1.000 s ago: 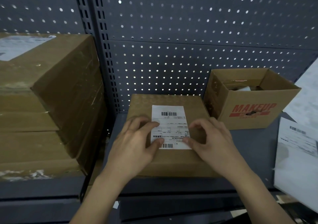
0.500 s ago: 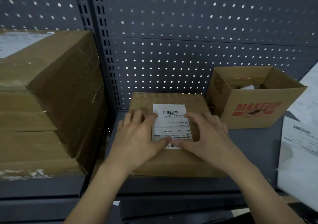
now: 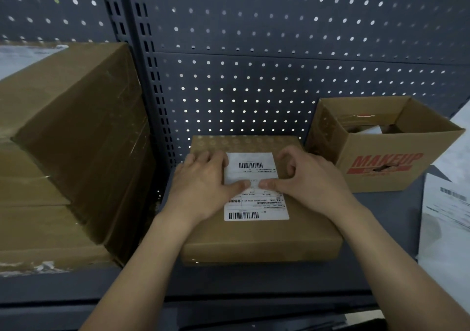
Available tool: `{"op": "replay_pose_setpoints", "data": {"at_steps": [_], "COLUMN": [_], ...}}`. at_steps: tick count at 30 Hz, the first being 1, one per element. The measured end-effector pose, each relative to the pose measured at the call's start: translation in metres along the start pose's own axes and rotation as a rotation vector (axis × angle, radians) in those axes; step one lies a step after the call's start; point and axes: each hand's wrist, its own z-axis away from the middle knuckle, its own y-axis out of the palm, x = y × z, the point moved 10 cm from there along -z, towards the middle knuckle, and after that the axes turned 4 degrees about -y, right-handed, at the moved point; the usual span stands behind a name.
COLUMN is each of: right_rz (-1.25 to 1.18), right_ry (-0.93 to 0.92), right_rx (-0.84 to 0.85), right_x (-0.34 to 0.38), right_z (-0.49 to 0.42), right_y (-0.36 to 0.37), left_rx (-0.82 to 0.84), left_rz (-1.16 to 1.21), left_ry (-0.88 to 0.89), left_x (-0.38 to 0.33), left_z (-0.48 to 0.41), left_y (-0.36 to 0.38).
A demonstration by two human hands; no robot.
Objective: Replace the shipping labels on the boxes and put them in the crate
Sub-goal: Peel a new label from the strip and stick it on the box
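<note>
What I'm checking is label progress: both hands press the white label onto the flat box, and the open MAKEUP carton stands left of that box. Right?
Not quite. The head view shows the open MAKEUP carton to the right of the flat box, not left. The rest holds: the left hand and the right hand press the white label onto it.

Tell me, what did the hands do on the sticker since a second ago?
The left hand and right hand slid up the label, away from the person. The thumbs were pressing near its bottom edge and now press its middle, nearly touching. Nothing was picked up or let go. The box and the MAKEUP box stayed put.
</note>
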Motion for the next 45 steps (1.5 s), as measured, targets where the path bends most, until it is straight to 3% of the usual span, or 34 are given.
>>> {"op": "replay_pose_setpoints", "data": {"at_steps": [15, 24, 36, 42, 45], "right_rz": [-0.011, 0.075, 0.010, 0.021, -0.082], "right_ry": [0.067, 0.081, 0.185, 0.158, 0.026], "right_rx": [-0.090, -0.070, -0.110, -0.129, -0.156], "right_x": [-0.020, -0.018, -0.038, -0.033, -0.022], "right_z": [-0.049, -0.069, -0.069, -0.066, -0.056], "right_y": [0.003, 0.006, 0.007, 0.006, 0.000], "left_rx": [-0.051, -0.095, -0.071, -0.076, -0.157], "left_rz": [0.001, -0.083, 0.010, -0.008, 0.023], "left_ry": [-0.186, -0.239, -0.264, -0.260, -0.193], "left_x": [0.022, 0.018, 0.028, 0.026, 0.024], "left_z": [-0.047, -0.062, -0.059, -0.057, -0.050], "left_y": [-0.008, -0.010, -0.011, -0.014, -0.016]}}
